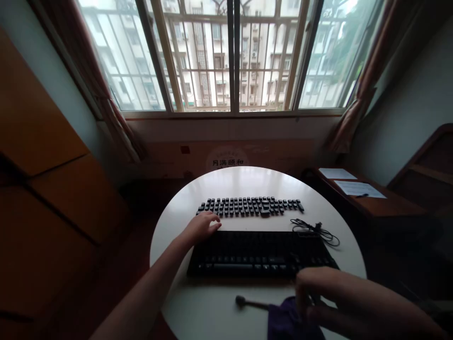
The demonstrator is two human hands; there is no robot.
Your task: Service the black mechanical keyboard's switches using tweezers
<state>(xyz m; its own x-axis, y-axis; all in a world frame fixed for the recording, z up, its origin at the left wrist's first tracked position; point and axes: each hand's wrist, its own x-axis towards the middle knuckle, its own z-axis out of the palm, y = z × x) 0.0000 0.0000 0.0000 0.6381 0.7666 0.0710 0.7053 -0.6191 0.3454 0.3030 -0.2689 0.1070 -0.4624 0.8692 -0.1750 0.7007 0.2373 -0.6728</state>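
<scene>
A black keyboard (247, 250) lies on the round white table (226, 302); keycaps show in its lower rows, while its upper part is too dark to read. Beyond it, several loose black keycaps (244, 206) are laid out in rows. My left hand (204, 226) is at the keyboard's far left corner, beside the left end of those rows, with thumb and fingertips apart. Over the near right part of the keyboard, my right hand (323, 295) is curled downward, and what its fingers hold is hidden. Below it are a purple cloth (288, 321) and a dark-headed brush (247, 302).
A coiled black cable (323, 232) sits off the keyboard's far right corner. Papers (359, 189) and a pen (362, 195) rest on a brown side table at the right. Orange cabinets (53, 198) stand left; a barred window (230, 61) is ahead.
</scene>
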